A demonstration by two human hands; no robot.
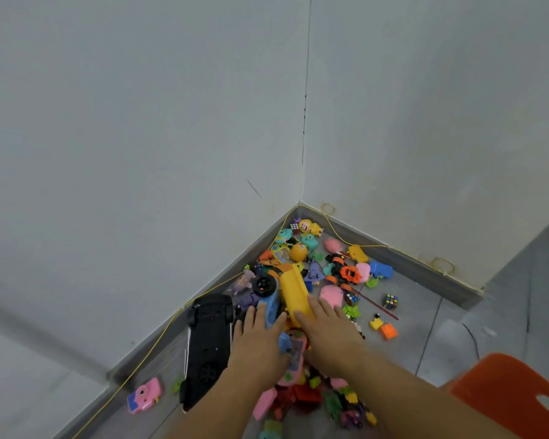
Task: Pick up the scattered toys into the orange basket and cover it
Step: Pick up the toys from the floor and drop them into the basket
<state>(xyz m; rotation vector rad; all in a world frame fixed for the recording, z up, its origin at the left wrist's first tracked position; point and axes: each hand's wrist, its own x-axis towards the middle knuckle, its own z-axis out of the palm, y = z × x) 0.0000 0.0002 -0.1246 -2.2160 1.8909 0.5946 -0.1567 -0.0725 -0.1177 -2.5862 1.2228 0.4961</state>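
Note:
Many small plastic toys lie scattered on the grey floor in the room corner. My left hand [256, 335] reaches over a blue toy [270, 304] with a black wheel, fingers straight and touching it. On a big yellow toy truck [293, 291] lies my right hand [328, 332], fingers extended. An overturned black toy car [207, 343] lies left of my left hand. The orange basket [514, 394] shows at the lower right corner, with only its rim and a handle slot in view.
A pink toy camera [145, 396] sits at the lower left by the skirting. Two puzzle cubes [390, 301] and an orange block [389, 331] lie to the right. A yellow cord [355, 245] runs along the skirting. White walls meet in a corner behind the pile.

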